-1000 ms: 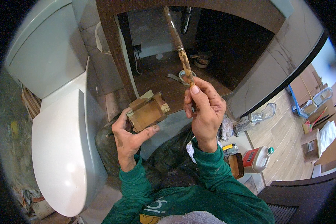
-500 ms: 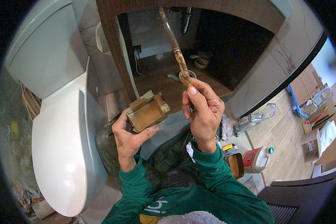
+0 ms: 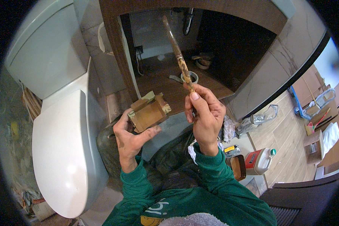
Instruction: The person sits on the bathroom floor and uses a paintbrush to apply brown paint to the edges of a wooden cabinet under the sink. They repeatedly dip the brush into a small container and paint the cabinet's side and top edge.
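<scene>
My right hand (image 3: 208,120) pinches the lower end of a paintbrush (image 3: 183,69) between thumb and fingers. The brush is seen edge-on, its brown tip pointing up and away into the open cabinet, its tan handle blotched with brown. To its left, my left hand (image 3: 131,145) grips a small cut-open carton (image 3: 148,117) by its sides, thumb along the near edge. The carton's inside is stained brown and its flaps stand up. Brush and carton are apart. Brown smudges mark my fingers.
A dark wood cabinet (image 3: 113,49) opens ahead, with a chrome pipe (image 3: 188,20) and tape rolls (image 3: 202,62) inside. The white toilet (image 3: 62,150) stands close on the left. On the right are a plastic jug (image 3: 258,162), a brown-stained tray (image 3: 237,167) and safety goggles (image 3: 265,115).
My right hand has lowered the paintbrush slightly toward me, and its tip sits a little lower. The left hand and carton have stayed in place.
</scene>
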Demonstrator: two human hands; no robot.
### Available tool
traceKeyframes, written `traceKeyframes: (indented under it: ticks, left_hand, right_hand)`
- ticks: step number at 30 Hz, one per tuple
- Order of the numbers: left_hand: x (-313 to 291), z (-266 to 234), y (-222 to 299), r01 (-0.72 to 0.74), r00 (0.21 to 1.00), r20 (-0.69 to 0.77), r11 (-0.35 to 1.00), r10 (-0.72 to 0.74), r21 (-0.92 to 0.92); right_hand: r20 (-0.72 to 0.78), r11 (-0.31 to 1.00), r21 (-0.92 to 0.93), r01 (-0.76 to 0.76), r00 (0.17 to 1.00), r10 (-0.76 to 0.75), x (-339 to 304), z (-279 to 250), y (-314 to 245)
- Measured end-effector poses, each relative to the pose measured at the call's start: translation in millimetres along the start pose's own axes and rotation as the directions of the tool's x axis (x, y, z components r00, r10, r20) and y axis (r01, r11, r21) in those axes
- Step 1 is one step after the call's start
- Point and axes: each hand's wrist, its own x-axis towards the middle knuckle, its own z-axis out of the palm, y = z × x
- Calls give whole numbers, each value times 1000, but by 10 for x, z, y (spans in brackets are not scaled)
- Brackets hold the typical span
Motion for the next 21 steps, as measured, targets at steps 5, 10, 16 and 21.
traceKeyframes:
  ticks: [5, 10, 16, 21]
  left_hand:
    - [-4, 37, -12, 8, 1000, -11, 1000, -8, -12]
    - [-4, 45, -9, -17, 999, 48, 999, 18, -27]
    - [-15, 56, -29, -89, 996, 16, 991, 88, 100]
    - [-24, 64, -41, -133, 991, -5, 980, 136, 149]
  right_hand:
    - [13, 1000, -8, -17, 1000, 18, -69, -58, 21]
    - [8, 1000, 5, 3, 1000, -3, -80, -182, 68]
    - [4, 998, 60, 8, 1000, -8, -38, -297, 96]
    - [48, 994, 94, 52, 997, -57, 64, -275, 84]
